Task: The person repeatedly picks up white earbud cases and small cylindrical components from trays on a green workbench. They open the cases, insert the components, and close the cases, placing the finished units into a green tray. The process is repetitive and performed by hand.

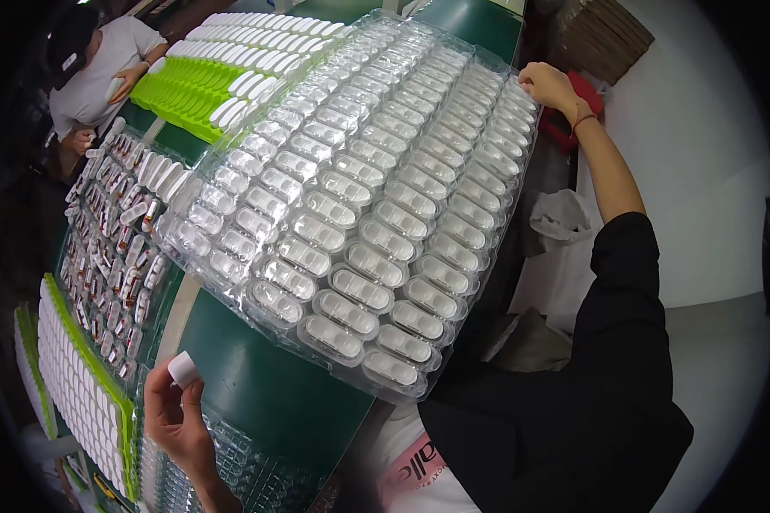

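My left hand point(179, 423) is raised near the lower left and pinches a small white squarish plastic piece point(184, 369) between thumb and fingers. A large clear plastic blister tray point(376, 184) spreads across the middle, its rows of oval pockets showing pale elongated shapes inside. My right hand point(549, 85) reaches out to the tray's far right corner, fingers bent together at its edge. Whatever may be between those fingertips is too small to make out.
The dark green work surface point(261, 359) carries several loose white oval parts point(115, 256) at left. Bright green trays point(188, 94) with white pieces stand far left, a second green-edged tray point(85, 376) near left. A co-worker point(103, 64) holds a white piece. Cardboard point(603, 38) is stacked far right.
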`<state>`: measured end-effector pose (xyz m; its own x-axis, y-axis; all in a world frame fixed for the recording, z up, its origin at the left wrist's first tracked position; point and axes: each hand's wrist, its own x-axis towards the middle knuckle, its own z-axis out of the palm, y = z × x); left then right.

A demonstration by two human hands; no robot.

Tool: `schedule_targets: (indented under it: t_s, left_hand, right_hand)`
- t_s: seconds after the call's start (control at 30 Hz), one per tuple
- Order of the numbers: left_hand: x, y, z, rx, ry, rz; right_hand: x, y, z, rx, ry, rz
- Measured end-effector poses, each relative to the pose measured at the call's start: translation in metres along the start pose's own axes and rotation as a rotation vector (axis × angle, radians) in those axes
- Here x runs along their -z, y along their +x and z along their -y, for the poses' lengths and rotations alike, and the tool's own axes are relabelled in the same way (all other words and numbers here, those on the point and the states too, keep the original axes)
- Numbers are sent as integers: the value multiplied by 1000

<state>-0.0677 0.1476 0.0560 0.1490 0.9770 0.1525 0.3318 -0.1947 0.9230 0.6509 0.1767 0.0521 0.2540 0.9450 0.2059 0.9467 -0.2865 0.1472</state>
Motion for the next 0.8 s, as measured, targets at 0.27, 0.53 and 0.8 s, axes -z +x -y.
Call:
schedule_targets:
  t_s: [0.27, 0.53, 0.8]
  left_hand:
    - [-7, -3, -9, 239, -396, 2]
    - [-1, -24, -2, 360, -603, 103]
    - [6, -57, 0, 379, -647, -14]
  right_hand:
    - [-16, 22, -20, 35, 74, -257]
    - [50, 7, 191, 240, 1048, 97]
    - [93, -76, 426, 824, 1498, 688]
